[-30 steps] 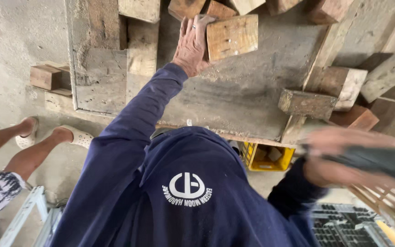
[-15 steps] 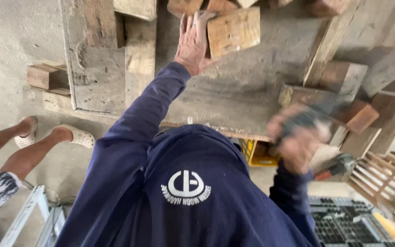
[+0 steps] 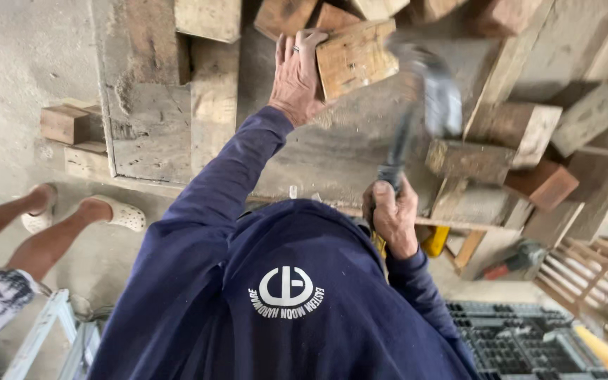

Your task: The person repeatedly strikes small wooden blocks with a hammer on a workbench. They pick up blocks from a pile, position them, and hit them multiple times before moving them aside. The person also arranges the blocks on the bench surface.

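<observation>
Right hand (image 3: 391,217) swung in from 3 o'clock to centre, now gripping hammer (image 3: 416,105) raised toward 12 o'clock, blurred head near wood block (image 3: 357,58), block tilted slightly, yellow crate mostly hidden.

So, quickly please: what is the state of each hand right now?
Left hand: open, fingers spread, pressing flat against the wooden block on the workbench.
Right hand: closed around the handle of the hammer, whose head is blurred.
</observation>
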